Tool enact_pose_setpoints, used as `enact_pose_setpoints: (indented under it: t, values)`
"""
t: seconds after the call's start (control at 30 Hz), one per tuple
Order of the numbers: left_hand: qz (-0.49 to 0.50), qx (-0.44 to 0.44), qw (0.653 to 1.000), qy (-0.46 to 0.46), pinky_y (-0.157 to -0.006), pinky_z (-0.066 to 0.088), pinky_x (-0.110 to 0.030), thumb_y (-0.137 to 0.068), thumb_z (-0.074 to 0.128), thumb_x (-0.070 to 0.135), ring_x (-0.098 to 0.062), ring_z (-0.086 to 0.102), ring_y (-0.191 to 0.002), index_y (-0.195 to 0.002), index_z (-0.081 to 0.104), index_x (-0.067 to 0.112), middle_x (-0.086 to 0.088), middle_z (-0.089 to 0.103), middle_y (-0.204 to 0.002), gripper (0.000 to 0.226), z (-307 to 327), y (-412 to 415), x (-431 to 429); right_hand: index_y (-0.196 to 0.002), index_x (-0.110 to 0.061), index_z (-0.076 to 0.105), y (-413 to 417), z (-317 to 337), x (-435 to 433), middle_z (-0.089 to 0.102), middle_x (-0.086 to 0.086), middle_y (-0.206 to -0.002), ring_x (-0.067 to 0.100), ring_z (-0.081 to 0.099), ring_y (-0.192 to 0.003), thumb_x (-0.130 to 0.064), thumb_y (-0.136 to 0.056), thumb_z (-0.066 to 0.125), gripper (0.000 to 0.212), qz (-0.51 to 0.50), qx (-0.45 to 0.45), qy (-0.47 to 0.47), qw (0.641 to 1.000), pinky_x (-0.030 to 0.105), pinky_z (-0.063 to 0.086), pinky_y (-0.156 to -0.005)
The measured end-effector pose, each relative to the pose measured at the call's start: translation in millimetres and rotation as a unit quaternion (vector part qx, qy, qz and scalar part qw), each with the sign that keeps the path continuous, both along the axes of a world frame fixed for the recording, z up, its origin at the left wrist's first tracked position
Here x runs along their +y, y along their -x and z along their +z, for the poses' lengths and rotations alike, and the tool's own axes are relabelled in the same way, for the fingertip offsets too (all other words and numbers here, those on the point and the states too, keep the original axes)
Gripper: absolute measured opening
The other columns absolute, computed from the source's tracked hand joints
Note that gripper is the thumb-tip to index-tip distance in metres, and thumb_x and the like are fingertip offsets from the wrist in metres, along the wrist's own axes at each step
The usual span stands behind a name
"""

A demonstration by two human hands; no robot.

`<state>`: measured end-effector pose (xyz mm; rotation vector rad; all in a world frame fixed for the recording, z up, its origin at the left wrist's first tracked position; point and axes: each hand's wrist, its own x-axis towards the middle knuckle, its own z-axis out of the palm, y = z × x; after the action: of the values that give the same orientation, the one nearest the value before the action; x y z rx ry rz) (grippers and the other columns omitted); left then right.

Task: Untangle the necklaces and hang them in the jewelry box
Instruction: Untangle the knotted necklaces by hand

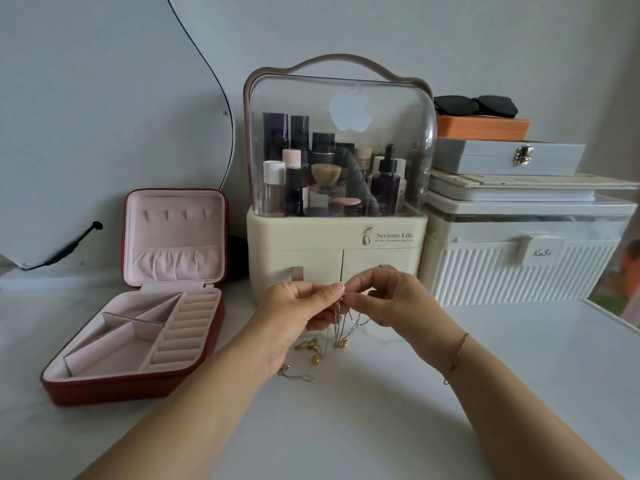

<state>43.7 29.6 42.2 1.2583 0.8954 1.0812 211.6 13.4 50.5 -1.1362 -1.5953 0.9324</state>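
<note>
A tangle of thin gold and silver necklaces point(343, 323) hangs between my two hands above the white table, its lower ends and small gold pendants resting on the tabletop. My left hand point(298, 310) pinches the chains at the top from the left. My right hand point(388, 299) pinches the same spot from the right, fingertips almost touching. The red jewelry box point(104, 386) lies open at the left, pink inside. Its upright lid point(175, 233) shows a row of small hooks and a gathered pocket, with nothing hanging there.
A cream cosmetics organiser point(336, 247) with a clear dome stands right behind my hands. A white ribbed storage box point(519, 271) with stacked cases and sunglasses point(476, 105) sits at the right. A curved mirror point(104, 116) leans at the back left.
</note>
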Motion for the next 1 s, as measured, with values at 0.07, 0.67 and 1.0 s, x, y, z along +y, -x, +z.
enact_pose_setpoints:
  t: [0.07,0.67,1.0]
  values:
    - [0.000,0.007,1.000,-0.004,-0.061,0.050,-0.018,-0.082,0.068,0.024,-0.009,0.063,-0.063,-0.083,0.073,0.011,-0.006,0.073,-0.076,0.014,0,0,0,-0.079,-0.021,0.070,1,0,-2,0.071,-0.003,-0.073,0.012,0.038,-0.054,-0.016,-0.081,0.074,0.007,-0.018,-0.024,-0.018,0.999,0.019,0.033,-0.050]
    - [0.015,0.020,1.000,0.002,-0.064,0.051,-0.021,-0.088,0.064,0.014,-0.009,0.064,-0.065,-0.085,0.073,0.011,-0.005,0.074,-0.078,0.010,-4,0,3,-0.076,-0.030,0.066,3,-6,1,0.064,-0.008,-0.091,0.003,0.051,-0.064,-0.029,-0.080,0.073,0.008,-0.108,-0.162,-0.101,0.976,0.010,0.039,-0.058]
    - [0.029,0.003,1.000,0.013,-0.058,0.050,-0.018,-0.085,0.066,0.014,-0.009,0.063,-0.059,-0.080,0.071,0.011,-0.001,0.070,-0.067,0.007,-2,0,3,-0.082,-0.027,0.074,1,-7,3,0.065,-0.005,-0.087,-0.002,0.054,-0.083,-0.031,-0.080,0.073,0.005,-0.067,-0.156,-0.057,0.984,0.014,0.040,-0.076]
